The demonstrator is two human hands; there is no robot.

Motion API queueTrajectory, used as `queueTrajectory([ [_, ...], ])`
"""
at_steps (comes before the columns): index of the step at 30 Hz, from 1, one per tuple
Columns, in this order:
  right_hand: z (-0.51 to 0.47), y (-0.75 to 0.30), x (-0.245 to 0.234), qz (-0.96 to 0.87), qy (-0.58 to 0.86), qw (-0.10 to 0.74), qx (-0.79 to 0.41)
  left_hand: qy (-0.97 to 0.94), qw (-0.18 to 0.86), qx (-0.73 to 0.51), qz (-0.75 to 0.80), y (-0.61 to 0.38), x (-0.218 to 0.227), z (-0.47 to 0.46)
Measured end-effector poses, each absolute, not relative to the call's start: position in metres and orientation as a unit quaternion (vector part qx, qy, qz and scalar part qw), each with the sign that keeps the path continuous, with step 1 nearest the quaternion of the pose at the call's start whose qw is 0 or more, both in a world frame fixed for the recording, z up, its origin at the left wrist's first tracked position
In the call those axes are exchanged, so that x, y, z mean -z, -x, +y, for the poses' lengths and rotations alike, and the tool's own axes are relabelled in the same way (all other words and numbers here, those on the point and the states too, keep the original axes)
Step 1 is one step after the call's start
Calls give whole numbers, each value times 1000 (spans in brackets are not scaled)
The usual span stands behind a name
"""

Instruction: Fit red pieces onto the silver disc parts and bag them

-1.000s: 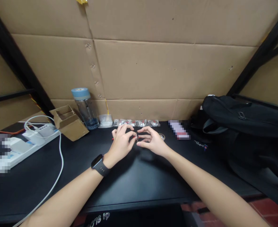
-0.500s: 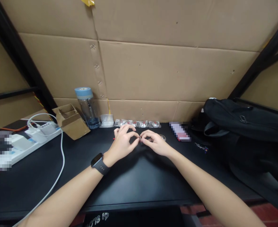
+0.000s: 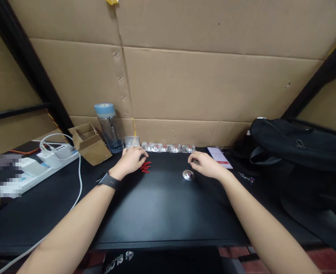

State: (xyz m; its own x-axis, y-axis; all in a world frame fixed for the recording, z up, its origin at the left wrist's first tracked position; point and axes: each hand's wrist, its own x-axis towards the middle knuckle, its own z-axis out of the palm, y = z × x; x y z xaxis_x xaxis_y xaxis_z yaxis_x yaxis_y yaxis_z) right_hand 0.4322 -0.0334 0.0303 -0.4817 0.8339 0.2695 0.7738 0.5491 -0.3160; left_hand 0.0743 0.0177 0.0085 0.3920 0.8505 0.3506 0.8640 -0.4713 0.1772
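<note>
My left hand [image 3: 132, 160] hovers by the back left of the table, fingers bent and thumb apart from them, with no item visible in its grip. A small pile of red cords [image 3: 145, 167] lies right beside its thumb. A clear plastic packet [image 3: 132, 141] is just behind this hand. My right hand [image 3: 204, 164] is curved, with fingertips and thumb apart. A shiny round metal disc with a red centre [image 3: 188, 175] rests on the table just below its fingertips. Another round, ring-like item [image 3: 196, 163] shows partly behind its fingers.
Several wrapped metal discs [image 3: 173, 148] line the back cardboard wall. A bottle [image 3: 108, 127], an open cardboard box [image 3: 90, 144] and a power strip [image 3: 36, 171] with a white cable stand left. A phone [image 3: 220, 157], a small keychain [image 3: 246, 177] and a black bag [image 3: 296, 152] lie right.
My hands have parted from their meeting point in the middle; the left went left to the red cords, the right moved right. The metal disc and the red cords now show on the table.
</note>
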Motion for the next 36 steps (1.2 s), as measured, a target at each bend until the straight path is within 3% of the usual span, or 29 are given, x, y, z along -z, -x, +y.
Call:
queueTrajectory([
  [7, -22, -463, -24, -848, 511, 85, -115, 853, -39, 171, -491, -71, -4, 22],
  [21, -20, -464, -19, -845, 508, 130, -104, 839, -37, 193, -507, -80, -1, 17],
  [29, -27, -445, -28, -836, 463, 249, -158, 836, -28, 224, -500, -88, -9, 7],
  [36, -50, -400, -33, -808, 386, 390, -213, 827, -125, 335, -434, -120, -21, -19],
])
